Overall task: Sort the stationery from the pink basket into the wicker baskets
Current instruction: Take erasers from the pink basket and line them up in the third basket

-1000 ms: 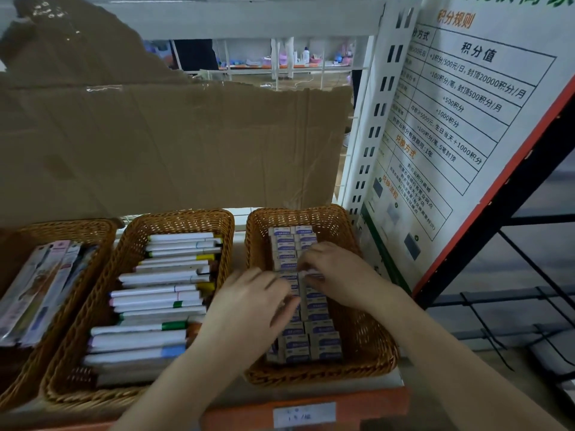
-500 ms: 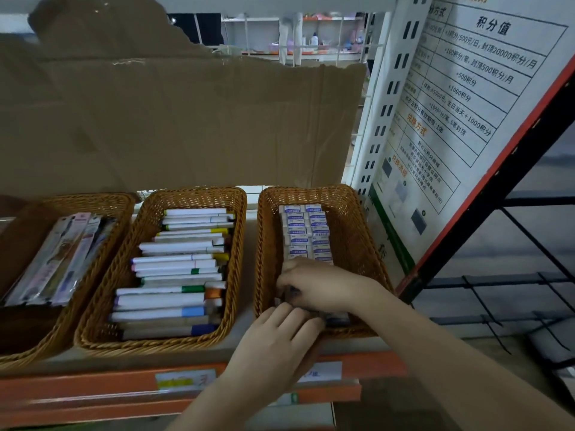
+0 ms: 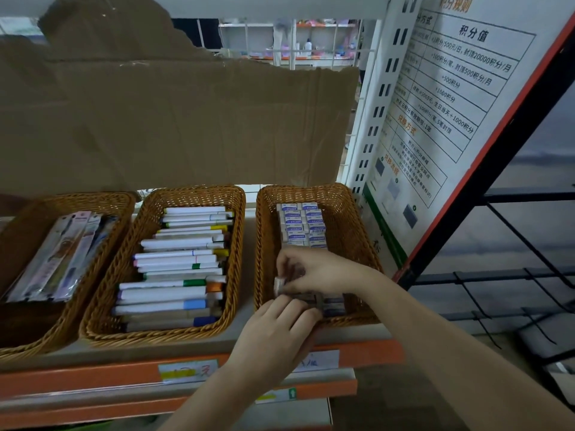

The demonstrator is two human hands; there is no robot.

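Hands: left touching, right pinching boxed erasers | woven wicker basket

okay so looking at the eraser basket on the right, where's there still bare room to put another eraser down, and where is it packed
In the right wicker basket, bare weave shows along the right wall beside the eraser rows, and a narrower strip along the left wall. The near end is crowded: the right hand and left hand work there. The marker basket is packed nearly wall to wall.
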